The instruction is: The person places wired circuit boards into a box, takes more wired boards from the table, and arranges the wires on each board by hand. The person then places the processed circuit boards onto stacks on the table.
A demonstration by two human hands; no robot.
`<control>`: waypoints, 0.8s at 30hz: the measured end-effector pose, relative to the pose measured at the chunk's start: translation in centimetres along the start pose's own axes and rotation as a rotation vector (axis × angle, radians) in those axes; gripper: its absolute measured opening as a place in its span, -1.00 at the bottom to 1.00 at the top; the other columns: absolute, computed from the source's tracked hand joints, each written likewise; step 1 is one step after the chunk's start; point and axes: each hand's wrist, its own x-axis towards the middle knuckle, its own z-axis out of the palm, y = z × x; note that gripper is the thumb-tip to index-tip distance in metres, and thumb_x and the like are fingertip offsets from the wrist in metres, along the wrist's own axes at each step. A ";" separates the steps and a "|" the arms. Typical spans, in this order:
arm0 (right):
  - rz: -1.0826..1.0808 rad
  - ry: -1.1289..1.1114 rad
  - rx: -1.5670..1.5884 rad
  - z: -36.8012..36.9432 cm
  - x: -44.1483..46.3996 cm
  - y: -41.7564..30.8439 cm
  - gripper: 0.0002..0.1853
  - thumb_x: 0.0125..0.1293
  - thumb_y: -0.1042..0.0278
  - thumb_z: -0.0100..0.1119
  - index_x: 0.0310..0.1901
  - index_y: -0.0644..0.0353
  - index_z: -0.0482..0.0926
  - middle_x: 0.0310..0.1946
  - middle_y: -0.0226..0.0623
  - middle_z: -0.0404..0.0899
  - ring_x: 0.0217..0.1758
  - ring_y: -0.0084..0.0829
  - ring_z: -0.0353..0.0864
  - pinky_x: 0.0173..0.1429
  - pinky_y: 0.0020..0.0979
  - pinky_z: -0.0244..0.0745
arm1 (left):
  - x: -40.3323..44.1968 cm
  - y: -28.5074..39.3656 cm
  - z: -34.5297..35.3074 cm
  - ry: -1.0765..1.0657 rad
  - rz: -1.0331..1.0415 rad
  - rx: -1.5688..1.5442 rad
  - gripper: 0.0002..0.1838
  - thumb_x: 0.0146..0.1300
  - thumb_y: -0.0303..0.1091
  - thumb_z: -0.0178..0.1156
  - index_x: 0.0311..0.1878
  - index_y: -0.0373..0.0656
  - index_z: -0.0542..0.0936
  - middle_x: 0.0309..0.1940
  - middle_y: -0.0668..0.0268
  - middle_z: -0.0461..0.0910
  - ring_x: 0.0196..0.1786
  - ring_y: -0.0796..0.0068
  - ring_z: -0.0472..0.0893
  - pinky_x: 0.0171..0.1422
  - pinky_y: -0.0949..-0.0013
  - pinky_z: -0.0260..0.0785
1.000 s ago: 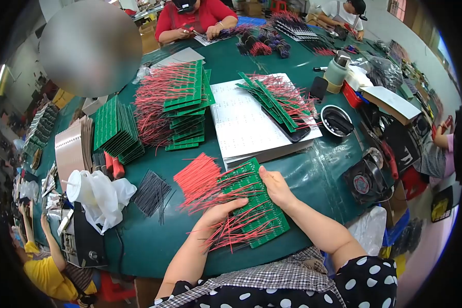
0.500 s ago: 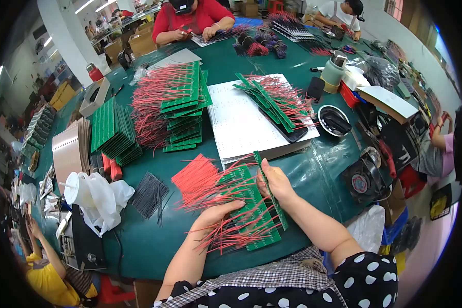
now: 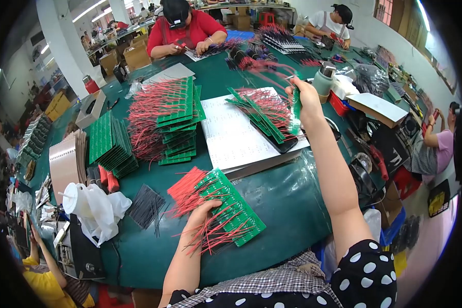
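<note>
Green tabletop point(image 3: 287, 205) below; left grip point(image 3: 205, 209) clamps wired board point(image 3: 239, 210) from left, right grip point(image 3: 308, 101) clamps second board point(image 3: 295, 114) from right.

Counted in hand: two green circuit boards, one visible in the left hand point(image 3: 204, 211) as a wired board point(image 3: 238, 208) and one in the right hand point(image 3: 309, 100), a blurred board point(image 3: 295, 112). Stacked boards number one tall wired stack point(image 3: 175, 117), one plain stack point(image 3: 103, 141) and one smaller wired group point(image 3: 256, 115), individual boards overlapping too closely to tally. Also recorded: one red wire pile point(image 3: 184, 186), one black wire pile point(image 3: 145, 205), one paper stack point(image 3: 218, 134), one white bag point(image 3: 107, 213), one cup point(image 3: 75, 199) and two bottles, one grey-green bottle point(image 3: 323, 79) and one red bottle point(image 3: 90, 84).
</note>
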 end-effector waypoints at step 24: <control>0.089 -0.444 -0.850 2.3 -19.1 10.6 -0.67 0.34 0.17 -0.11 -0.38 0.34 0.39 -0.65 -0.25 0.40 -0.53 -0.64 0.26 -0.44 -0.46 0.27 | -2.0 -0.4 2.9 -0.098 -0.028 0.152 -0.71 0.10 -0.47 0.18 -0.07 -0.19 0.46 -0.21 0.31 0.53 -0.22 0.50 0.55 -0.14 0.42 0.45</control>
